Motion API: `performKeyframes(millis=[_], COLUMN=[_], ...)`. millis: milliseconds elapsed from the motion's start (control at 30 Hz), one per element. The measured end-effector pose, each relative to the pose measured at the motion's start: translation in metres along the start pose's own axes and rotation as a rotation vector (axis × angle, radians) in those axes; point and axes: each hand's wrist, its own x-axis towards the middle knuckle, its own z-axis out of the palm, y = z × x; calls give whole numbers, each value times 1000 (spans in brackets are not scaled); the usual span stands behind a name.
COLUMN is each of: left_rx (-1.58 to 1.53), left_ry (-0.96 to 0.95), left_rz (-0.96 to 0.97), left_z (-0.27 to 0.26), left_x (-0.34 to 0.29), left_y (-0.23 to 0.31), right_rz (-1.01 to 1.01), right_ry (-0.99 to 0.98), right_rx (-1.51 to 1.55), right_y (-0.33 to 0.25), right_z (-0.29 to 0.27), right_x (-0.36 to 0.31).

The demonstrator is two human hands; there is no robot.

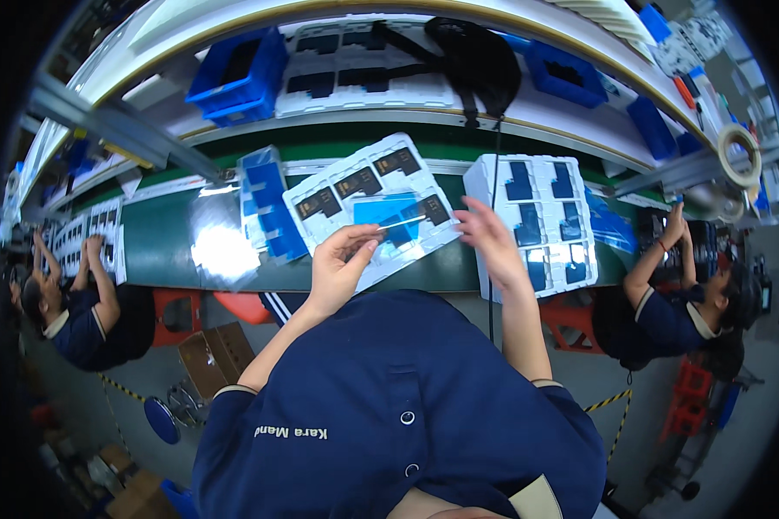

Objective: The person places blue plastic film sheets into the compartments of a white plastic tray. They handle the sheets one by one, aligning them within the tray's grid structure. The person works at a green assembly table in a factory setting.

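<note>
- Left hand (337,264) pinches a thin white stick (401,222); right hand (486,235), fingers loosely spread, holds nothing.
- White tray (368,203) lies just beyond both hands, stick tip over its blue sheet (384,210).
- Small dark parts in the tray are hard to make out.

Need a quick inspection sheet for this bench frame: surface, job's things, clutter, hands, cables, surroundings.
Surface: green belt running across the bench, with a glare patch.
Job's things: white moulded tray holding dark parts in pockets; a thin white stick lies over a blue sheet on it.
Clutter: second white tray with blue-covered parts at the right; blue strip stack at the left; blue bins on the far shelf.
Hands: left hand pinches the stick's end; right hand open over the tray's edge, holding nothing.
Cables: black cable hangs from a black device down past the right tray.
Surroundings: seated co-workers on both sides; tape roll at the right.
</note>
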Motion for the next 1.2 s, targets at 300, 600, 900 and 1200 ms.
performKeyframes(millis=[300, 600, 900, 1200], left_rx=[-226, -58, 392, 293], left_ry=[212, 307, 504, 891], left_rz=[-49, -124, 34, -51], left_z=[-13, -35, -48, -111], left_x=[-21, -34, -45, -85], left_y=[12, -19, -24, -81], right_rz=[39, 47, 39, 345], right_ry=[-471, -390, -384, -331], right_rx=[2, 115, 21, 531], right_y=[11, 39, 48, 82], right_z=[77, 97, 119, 138], right_x=[39, 40, 44, 89])
